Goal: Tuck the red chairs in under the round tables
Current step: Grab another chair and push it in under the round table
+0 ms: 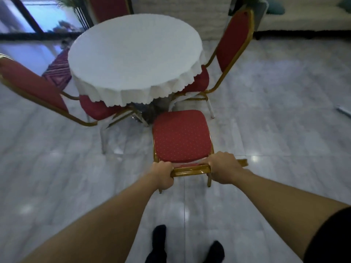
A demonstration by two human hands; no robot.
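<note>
- The left hand (163, 174) is closed around the left end of the top rail of the near chair (181, 136); the right hand (225, 168) is closed over the right end of the same rail.
- That chair stands on the pale tiled floor (275, 111) just short of the round table (134, 57), its red dotted seat pointing toward the table (the seat's front edge sits near the cloth's hanging hem, not under it).
- A white tablecloth (133, 95) with a scalloped edge covers the table and hangs over its sides.
- The left chair (32, 82) has its seat partly under the cloth, its back leaning out to the left.
- The right chair (233, 40) is also partly under, its seat close beside the near chair's front right corner.
- A far chair (108, 6) shows only its red back behind the table.
- A dark table base (152, 111) lies straight ahead of the near chair's seat, between the two side chairs' legs.
- A striped purple mat (58, 69) lies on the floor left of the table.
- Two dark-socked feet (158, 243) stand behind the chair.
</note>
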